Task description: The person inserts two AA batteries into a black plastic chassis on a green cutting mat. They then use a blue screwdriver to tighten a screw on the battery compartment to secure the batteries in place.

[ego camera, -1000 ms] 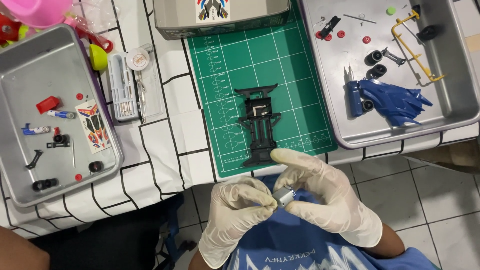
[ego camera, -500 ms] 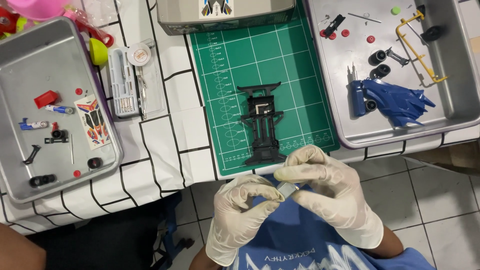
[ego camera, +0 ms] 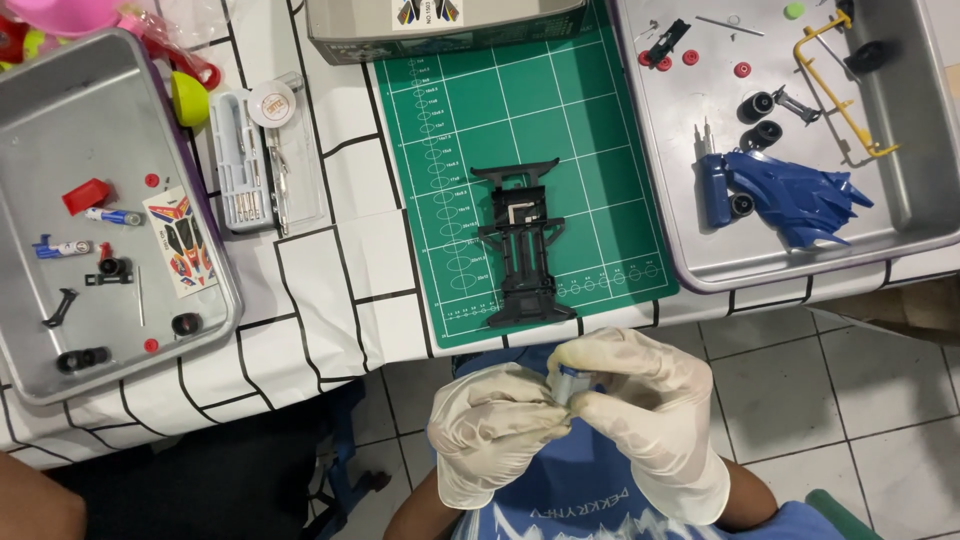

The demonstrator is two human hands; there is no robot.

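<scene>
Both of my hands wear white gloves and meet below the table's front edge. My left hand (ego camera: 495,430) and my right hand (ego camera: 650,405) pinch a small blue-grey cylindrical part (ego camera: 570,383) between their fingertips; most of it is hidden by the fingers. Just above them a black toy-car chassis (ego camera: 525,245) lies on the green cutting mat (ego camera: 590,110), untouched.
A metal tray (ego camera: 935,190) at the right holds a blue car body (ego camera: 795,195), black wheels, red bits and a yellow frame. A left metal tray (ego camera: 30,120) holds a sticker sheet and small parts. A clear tool case (ego camera: 240,160) and a grey box (ego camera: 440,25) lie nearby.
My two hands have shifted slightly to the right and closer together around the small part. The chassis and trays stay put.
</scene>
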